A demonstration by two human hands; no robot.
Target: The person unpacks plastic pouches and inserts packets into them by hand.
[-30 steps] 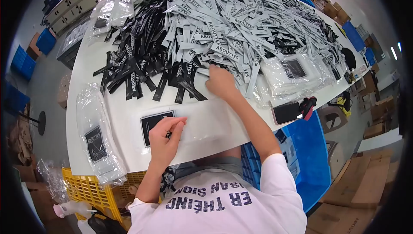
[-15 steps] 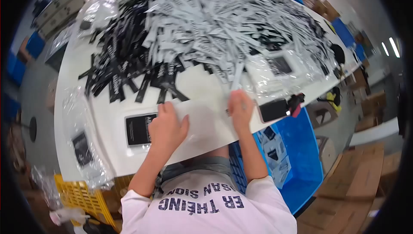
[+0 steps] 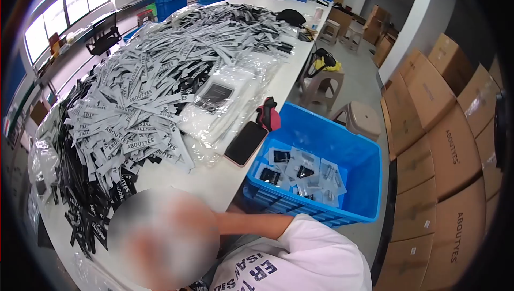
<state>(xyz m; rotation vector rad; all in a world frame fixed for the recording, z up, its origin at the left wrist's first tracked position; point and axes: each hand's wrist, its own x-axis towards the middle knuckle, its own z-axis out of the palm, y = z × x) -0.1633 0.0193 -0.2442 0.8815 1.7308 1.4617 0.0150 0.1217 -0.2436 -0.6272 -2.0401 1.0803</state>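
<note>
A round blur covers both my hands at the near table edge. My right hand (image 3: 188, 217) reaches in from the right, and my left hand (image 3: 145, 253) lies lower and to the left. Their fingers, and anything between them, are smeared out. Beyond them spreads a big heap of white strips (image 3: 134, 93) printed ABOUTYES. Black strips (image 3: 88, 205) with white lettering lie along its left side. A dark phone (image 3: 246, 142) rests on the table to the right of my hands, beside a stack of clear plastic bags (image 3: 230, 85) showing a black printed panel.
A blue crate (image 3: 361, 173) stands by the table's right edge, holding several clear packets (image 3: 305, 172). A black and red item (image 3: 269, 114) touches the phone. Stools (image 3: 357, 118) are behind the crate. Cardboard boxes (image 3: 455, 146) line the right side.
The view has swung right and up, bringing more of the crate and boxes in. Earlier my hands lay on a clear bag with a black panel; now the blur hides them at lower left.
</note>
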